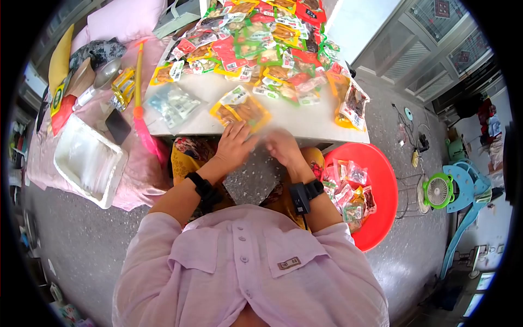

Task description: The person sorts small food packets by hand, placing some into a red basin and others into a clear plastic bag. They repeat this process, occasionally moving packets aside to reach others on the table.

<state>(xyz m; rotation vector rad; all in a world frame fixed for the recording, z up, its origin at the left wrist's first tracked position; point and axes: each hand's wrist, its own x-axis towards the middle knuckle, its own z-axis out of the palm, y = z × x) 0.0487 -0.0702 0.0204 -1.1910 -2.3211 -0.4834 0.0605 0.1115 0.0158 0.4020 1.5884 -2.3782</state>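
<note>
My left hand [235, 146] is at the table's front edge, its fingers closed over the lower edge of a yellow snack packet [248, 111]. Brown food shows through the packet's clear window. My right hand [282, 146] is just to the right, bent inward and smeared by motion. Whether it holds anything I cannot tell. Left of the yellow packet lies a clear bag [173, 106] of small white-and-green sachets. Beyond my hands spreads a large pile of snack packets [253, 46] in red, green and yellow.
A red basin [384, 180] with several small packets stands on the floor at right. More packets [351, 101] lie at the table's [210, 128] right corner. At left, a white foam box [117, 177], a dark phone [117, 126] and a pink-and-yellow stick [139, 82] rest on pink cloth.
</note>
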